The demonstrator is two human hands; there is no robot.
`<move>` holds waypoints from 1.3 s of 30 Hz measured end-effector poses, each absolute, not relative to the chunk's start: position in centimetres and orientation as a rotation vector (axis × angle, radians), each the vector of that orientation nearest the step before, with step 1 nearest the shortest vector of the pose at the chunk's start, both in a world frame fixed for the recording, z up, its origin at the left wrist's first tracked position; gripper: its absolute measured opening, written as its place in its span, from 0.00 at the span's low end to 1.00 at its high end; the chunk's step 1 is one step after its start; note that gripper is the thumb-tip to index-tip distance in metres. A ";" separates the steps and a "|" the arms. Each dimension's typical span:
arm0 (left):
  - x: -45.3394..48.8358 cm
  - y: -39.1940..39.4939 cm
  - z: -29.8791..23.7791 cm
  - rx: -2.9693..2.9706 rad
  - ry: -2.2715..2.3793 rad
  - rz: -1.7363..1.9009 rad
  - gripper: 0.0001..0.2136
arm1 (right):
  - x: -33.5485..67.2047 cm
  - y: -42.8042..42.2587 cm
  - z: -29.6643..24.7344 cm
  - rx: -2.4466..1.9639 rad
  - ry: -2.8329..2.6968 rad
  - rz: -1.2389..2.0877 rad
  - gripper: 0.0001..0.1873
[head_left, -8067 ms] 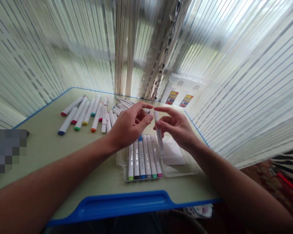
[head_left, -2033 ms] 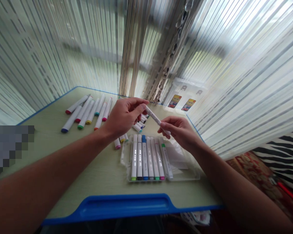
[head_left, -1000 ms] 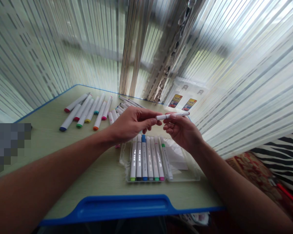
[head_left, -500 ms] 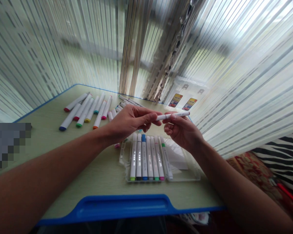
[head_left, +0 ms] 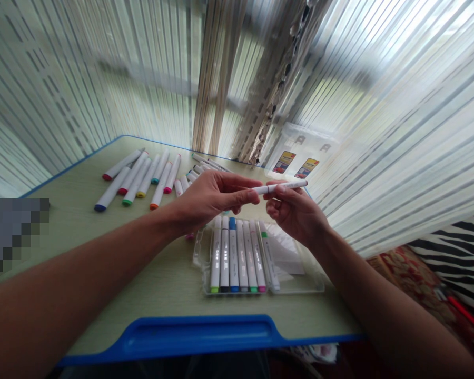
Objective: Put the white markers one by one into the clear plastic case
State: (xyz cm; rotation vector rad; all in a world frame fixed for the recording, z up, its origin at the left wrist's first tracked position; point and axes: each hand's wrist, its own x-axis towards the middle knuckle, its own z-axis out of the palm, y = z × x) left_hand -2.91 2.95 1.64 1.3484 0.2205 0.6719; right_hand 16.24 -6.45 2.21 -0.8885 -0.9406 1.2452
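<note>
A white marker pen (head_left: 296,185) is held level above the table, its cap end toward the left. My right hand (head_left: 296,208) grips its barrel between thumb and fingers. At the left end of the marker my left hand (head_left: 211,197) pinches with thumb and forefinger; that end is partly hidden by the fingers. Below both hands lies a clear plastic case (head_left: 300,288) with several white markers (head_left: 234,258) side by side in its left part. One marker with a green band (head_left: 269,258) leans apart from the row, on the right.
Loose markers (head_left: 136,181) with coloured ends lie at the table's back left. More markers (head_left: 199,167) sit behind my left hand. A clear lid with two labels (head_left: 296,139) stands upright at the back, near striped curtains (head_left: 150,79). A blue trough (head_left: 197,334) forms the table's front edge.
My left thumb and forefinger have parted slightly at the marker's left end. The marker and my right hand have hardly moved.
</note>
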 end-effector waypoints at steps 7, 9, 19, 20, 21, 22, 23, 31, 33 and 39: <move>-2.9 2.9 1.7 1.379 0.295 0.731 0.16 | 15.9 -6.5 2.4 -0.911 -0.930 1.216 0.11; -2.9 2.8 1.6 1.379 0.300 0.755 0.14 | 15.9 -6.5 2.3 -0.915 -0.936 1.221 0.10; -2.7 2.7 1.9 1.288 0.391 0.831 0.10 | 16.0 -6.3 2.7 -0.986 -0.821 1.107 0.09; -2.7 2.7 1.9 1.283 0.389 0.834 0.10 | 16.0 -6.3 2.8 -0.992 -0.810 1.086 0.09; -2.7 2.8 1.9 1.276 0.384 0.832 0.10 | 16.0 -6.3 2.8 -0.995 -0.801 1.073 0.08; -2.7 2.8 1.9 1.269 0.373 0.826 0.10 | 16.0 -6.3 2.8 -0.997 -0.792 1.065 0.08; -2.8 2.8 1.8 1.263 0.354 0.812 0.10 | 16.0 -6.3 2.8 -0.997 -0.781 1.064 0.08; -2.9 3.1 1.3 1.319 0.222 0.751 0.14 | 16.0 -6.3 3.2 -0.984 -0.650 1.135 0.07; -2.9 3.1 1.3 1.326 0.229 0.746 0.15 | 15.9 -6.3 3.2 -0.991 -0.648 1.133 0.07; -3.0 2.9 1.7 1.234 0.222 0.708 0.09 | 15.9 -6.4 3.1 -0.966 -0.725 1.129 0.08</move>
